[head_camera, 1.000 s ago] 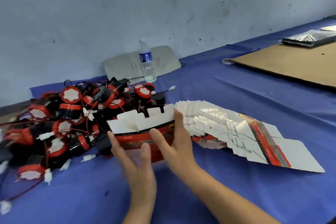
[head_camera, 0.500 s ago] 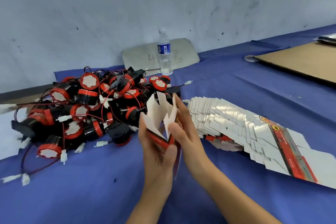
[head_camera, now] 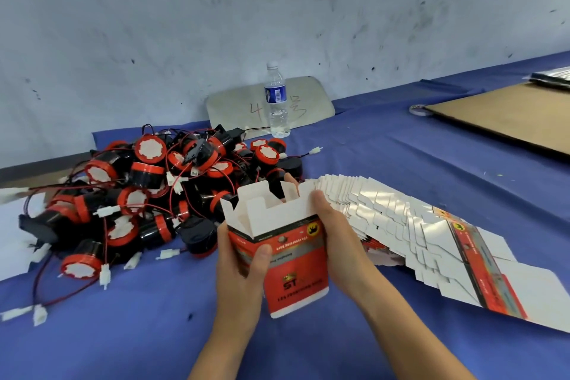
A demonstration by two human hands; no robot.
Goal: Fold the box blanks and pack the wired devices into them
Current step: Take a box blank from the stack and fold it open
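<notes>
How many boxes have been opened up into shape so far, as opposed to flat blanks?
1. The red and white cardboard box is held upright between the left hand and right hand, top flaps open. The fanned stack of flat blanks lies to its right; none there look erected.

Red box (head_camera: 290,259) opened, flaps up; flat blanks (head_camera: 410,231) fanned right; wired devices (head_camera: 148,194) heaped left

The red box (head_camera: 290,262) carries the letters "ST" in dark print low on its front panel, with lines of smaller print above and below that are too small to read. A round yellow badge with a dark animal figure sits near its upper corner. The grey board (head_camera: 240,105) against the wall bears a handwritten red "4" and further red marks that stay illegible. The water bottle (head_camera: 276,102) has a blue label, its wording unreadable.
</notes>
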